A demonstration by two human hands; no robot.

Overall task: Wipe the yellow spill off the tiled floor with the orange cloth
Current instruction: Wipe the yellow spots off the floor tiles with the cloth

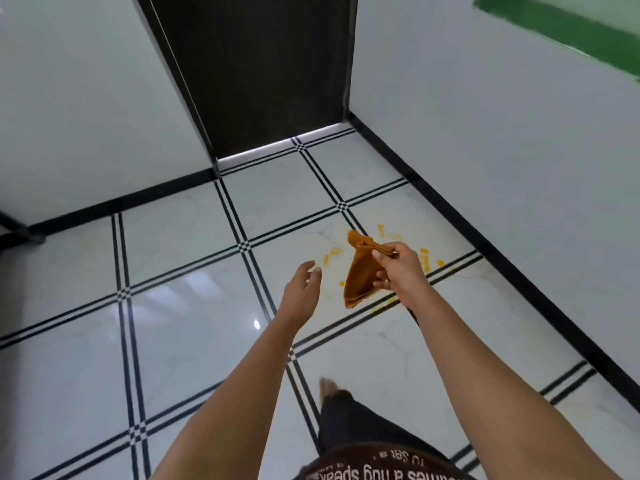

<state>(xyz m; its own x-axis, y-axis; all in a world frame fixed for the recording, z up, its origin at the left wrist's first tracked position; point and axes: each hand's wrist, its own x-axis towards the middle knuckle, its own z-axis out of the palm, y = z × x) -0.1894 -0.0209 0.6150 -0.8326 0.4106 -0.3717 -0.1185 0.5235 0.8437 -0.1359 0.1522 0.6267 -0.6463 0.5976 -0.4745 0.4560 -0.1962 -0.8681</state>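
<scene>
My right fingers (pixel 380 255) grip the orange cloth (pixel 360 277); my left fingers (pixel 307 270) spread loose, empty. Yellow spill (pixel 425 259) dots the tiled floor (pixel 180 344) below.

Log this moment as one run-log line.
stage: approach | right hand: holds cloth above floor | left hand: open, empty | spill: on floor, not yet wiped

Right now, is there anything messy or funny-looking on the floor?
Yes. A yellow spill is splattered in blobs across the white tiled floor, close to the black skirting along the wall. The right hand holds the orange cloth in the air above it, not on the floor.
</scene>
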